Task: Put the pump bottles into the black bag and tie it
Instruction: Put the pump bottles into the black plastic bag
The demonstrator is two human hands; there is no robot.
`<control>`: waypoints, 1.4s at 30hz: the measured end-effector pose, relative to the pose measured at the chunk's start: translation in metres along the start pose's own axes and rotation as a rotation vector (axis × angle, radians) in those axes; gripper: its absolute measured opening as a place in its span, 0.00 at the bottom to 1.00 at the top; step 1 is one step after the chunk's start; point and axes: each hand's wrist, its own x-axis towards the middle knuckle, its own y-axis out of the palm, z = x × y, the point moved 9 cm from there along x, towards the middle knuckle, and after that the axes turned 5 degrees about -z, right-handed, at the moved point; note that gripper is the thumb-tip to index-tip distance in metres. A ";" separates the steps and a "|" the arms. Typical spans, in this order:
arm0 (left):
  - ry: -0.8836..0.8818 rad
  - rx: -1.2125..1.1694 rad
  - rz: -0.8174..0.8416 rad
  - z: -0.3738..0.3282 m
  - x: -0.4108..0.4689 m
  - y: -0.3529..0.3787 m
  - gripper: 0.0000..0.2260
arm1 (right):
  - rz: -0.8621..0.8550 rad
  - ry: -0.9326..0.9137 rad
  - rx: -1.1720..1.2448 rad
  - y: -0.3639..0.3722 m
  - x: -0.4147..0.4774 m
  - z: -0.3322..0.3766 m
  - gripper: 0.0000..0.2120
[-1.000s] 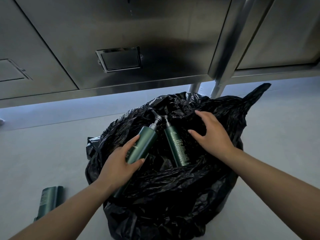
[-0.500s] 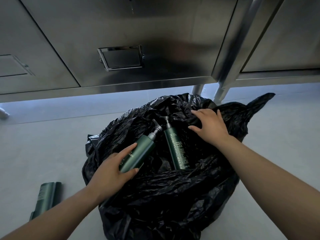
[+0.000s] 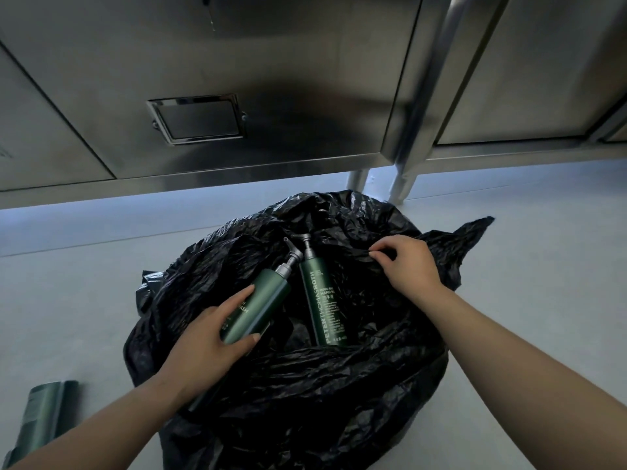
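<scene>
**A:** Where are the bottles?

**B:** Two lie inside the open mouth of the crinkled black plastic bag [image 3: 322,395], which sits on the pale grey floor [image 3: 84,266]. The dark green pump bottle with white lettering down its side [image 3: 322,307] lies near the middle, pump pointing far. Just left of it, a second dark green pump bottle with a silver pump [image 3: 268,300] leans toward it. The two pump heads are close together, but I cannot tell if they touch.

**A:** And the hands?

**B:** The left hand [image 3: 207,344] grasps that second bottle by its lower half, a finger stretched along its left side and the thumb curled across the base end. The right hand [image 3: 407,266] pinches a fold of the bag's far right rim between thumb and fingertips.

**A:** Anything outside the bag?

**B:** A third dark green bottle [image 3: 40,418] lies on the floor at the near left, well apart from the bag and cut off by the frame edge. Its pump is out of sight. Beyond the bag stands a brushed stainless steel cabinet [image 3: 288,56] with a recessed rectangular handle [image 3: 198,118], raised on round metal legs [image 3: 403,184].
</scene>
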 end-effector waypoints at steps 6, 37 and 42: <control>0.002 0.006 0.047 0.001 0.001 0.006 0.33 | -0.016 0.009 -0.132 -0.012 0.002 -0.015 0.10; 0.117 -0.032 0.070 -0.019 -0.003 0.005 0.34 | -0.334 0.063 0.440 -0.059 0.033 0.028 0.08; 0.145 -0.025 0.087 -0.025 -0.014 0.000 0.33 | -0.309 0.103 0.419 -0.069 0.019 0.023 0.08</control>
